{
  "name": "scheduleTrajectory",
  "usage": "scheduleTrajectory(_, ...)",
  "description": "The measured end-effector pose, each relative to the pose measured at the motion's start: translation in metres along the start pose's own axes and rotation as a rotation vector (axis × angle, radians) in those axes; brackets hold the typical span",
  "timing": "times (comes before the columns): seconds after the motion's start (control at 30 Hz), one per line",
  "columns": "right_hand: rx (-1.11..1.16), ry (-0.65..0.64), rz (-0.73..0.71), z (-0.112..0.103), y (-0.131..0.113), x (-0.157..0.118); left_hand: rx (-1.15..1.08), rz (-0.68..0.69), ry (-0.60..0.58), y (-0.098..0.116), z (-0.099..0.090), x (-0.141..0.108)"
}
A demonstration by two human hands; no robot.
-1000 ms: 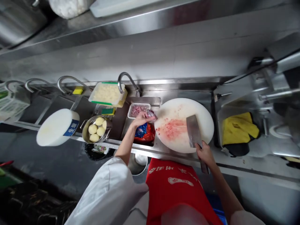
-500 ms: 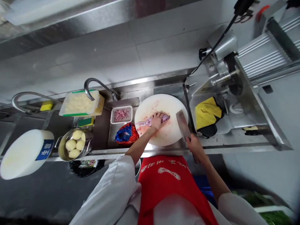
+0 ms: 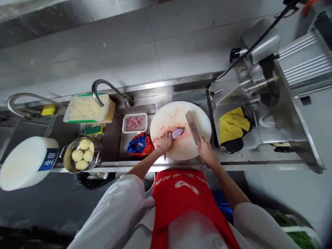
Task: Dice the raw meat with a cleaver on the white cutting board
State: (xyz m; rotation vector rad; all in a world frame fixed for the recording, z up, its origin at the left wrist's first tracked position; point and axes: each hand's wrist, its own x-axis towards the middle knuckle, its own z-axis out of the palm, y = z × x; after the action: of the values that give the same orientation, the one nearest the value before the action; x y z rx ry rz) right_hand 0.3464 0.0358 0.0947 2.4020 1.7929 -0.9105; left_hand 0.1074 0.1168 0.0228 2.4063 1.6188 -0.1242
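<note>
A round white chopping board [image 3: 166, 114] lies in front of me, smeared with blood. On it is a long, slim piece of raw meat [image 3: 177, 132], pinkish-purple with a dark right end; its kind I cannot tell. My left hand [image 3: 165, 140] is closed over the meat's left part, hiding some of it. My right hand [image 3: 205, 150] grips a cleaver [image 3: 192, 125] by its handle. The blade hovers over the board's right side, apart from the meat.
Left of the board are a white basket of chopped pink meat [image 3: 134, 121] and a red-and-blue plastic bag [image 3: 140, 144]. Farther left stand a pot of peeled potatoes [image 3: 82, 154] and a lidded tub [image 3: 86, 108]. A yellow glove [image 3: 233, 125] lies right, near a metal slicer [image 3: 261, 76].
My left hand has slid left along the meat, uncovering more of its right end. The cleaver has moved left and further over the board. My view has shifted slightly.
</note>
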Motion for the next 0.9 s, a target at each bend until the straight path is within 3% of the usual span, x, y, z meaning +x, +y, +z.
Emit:
scheduleTrajectory(0.13, -0.026, -0.001, -0.143, 0.002, -0.042, 0.020, -0.210, 0.004, 0.163, -0.006, -0.010, -0.003)
scheduleTrajectory(0.27, -0.068, -0.017, -0.193, 0.011, -0.059, 0.034, -0.473, 0.133, 0.315, 0.006, -0.005, 0.007)
scheduleTrajectory(0.37, -0.083, -0.031, -0.182, 0.013, -0.061, 0.042, -0.521, 0.232, 0.286, 0.019, 0.010, 0.022)
scheduleTrajectory(0.5, -0.105, -0.059, -0.171, 0.007, -0.064, 0.046, -0.498, 0.255, 0.235, 0.023, 0.025, 0.037)
scheduleTrajectory(0.63, -0.113, -0.115, -0.184, -0.002, -0.052, 0.035, -0.439, 0.265, 0.205, 0.020, 0.028, 0.043)
scheduleTrajectory(0.77, -0.122, -0.223, -0.086, -0.009, -0.032, 0.018, -0.467, 0.279, 0.192, 0.020, 0.030, 0.046)
scheduleTrajectory(0.9, -0.093, -0.203, -0.113, -0.011, -0.051, 0.035, -0.536, 0.298, 0.156, 0.020, 0.035, 0.050)
